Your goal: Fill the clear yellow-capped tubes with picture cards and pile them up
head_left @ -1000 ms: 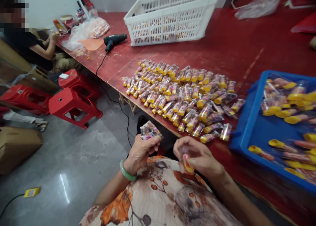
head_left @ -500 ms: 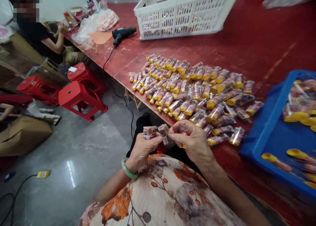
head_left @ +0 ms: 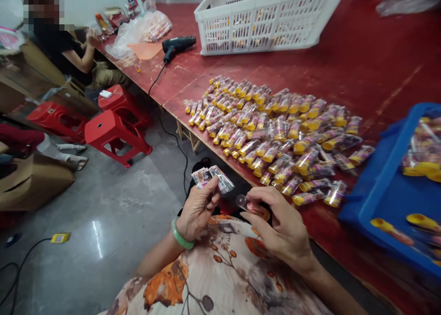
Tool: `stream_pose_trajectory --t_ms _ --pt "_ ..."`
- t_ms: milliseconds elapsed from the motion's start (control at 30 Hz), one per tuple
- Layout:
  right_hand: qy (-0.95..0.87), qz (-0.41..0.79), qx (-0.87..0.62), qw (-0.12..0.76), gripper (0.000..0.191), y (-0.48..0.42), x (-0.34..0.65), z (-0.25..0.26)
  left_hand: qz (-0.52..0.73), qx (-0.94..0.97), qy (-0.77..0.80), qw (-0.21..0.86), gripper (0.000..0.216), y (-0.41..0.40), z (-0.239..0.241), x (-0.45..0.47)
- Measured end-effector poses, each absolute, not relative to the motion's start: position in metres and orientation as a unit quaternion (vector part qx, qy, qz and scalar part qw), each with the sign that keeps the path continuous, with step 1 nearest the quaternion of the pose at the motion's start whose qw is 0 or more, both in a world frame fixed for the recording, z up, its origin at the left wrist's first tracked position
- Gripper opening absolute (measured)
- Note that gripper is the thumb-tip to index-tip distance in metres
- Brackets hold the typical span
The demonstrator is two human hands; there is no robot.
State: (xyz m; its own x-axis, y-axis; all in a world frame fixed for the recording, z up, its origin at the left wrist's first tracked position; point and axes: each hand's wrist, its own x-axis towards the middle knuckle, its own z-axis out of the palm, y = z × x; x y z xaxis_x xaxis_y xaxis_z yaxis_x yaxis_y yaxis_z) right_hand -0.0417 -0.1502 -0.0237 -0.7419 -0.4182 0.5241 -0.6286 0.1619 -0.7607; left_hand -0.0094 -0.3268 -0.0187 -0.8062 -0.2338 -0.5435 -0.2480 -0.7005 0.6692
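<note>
My left hand (head_left: pixel 200 209), with a green bangle on the wrist, pinches a small stack of printed sleeve labels (head_left: pixel 211 177) in front of my lap. My right hand (head_left: pixel 279 223) grips a clear plastic tube (head_left: pixel 250 206) with a yellow end, its round tip pointing toward the labels. The two hands are a little apart, just off the table's near edge. On the red table (head_left: pixel 361 62) beyond lies a wide pile of several labelled tubes with yellow caps (head_left: pixel 275 131).
A blue bin (head_left: pixel 382 191) with unlabelled yellow-capped tubes stands at right. A white slotted crate (head_left: pixel 268 16) stands at the back. A black heat gun (head_left: pixel 179 44) with its cord lies at the table's left. Red stools (head_left: pixel 113 131) and a seated person (head_left: pixel 62 48) are at left.
My hands came together at the labels, then drew apart. The right hand now holds the tube out level, and the left hand has a label fanned from the stack.
</note>
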Motion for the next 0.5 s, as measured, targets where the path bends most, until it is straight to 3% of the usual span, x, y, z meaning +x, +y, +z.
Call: stream_pose_trajectory --t_ms 167,500 --pt "-0.742 0.518 0.382 0.186 0.03 -0.163 -0.041 -0.024 0.878 -0.3 0.371 0.019 0.042 -0.323 -0.013 -0.003" --pt "-0.744 0.488 0.403 0.215 0.031 -0.171 -0.039 -0.017 0.859 -0.271 0.435 -0.018 0.037 -0.32 -0.017 0.003"
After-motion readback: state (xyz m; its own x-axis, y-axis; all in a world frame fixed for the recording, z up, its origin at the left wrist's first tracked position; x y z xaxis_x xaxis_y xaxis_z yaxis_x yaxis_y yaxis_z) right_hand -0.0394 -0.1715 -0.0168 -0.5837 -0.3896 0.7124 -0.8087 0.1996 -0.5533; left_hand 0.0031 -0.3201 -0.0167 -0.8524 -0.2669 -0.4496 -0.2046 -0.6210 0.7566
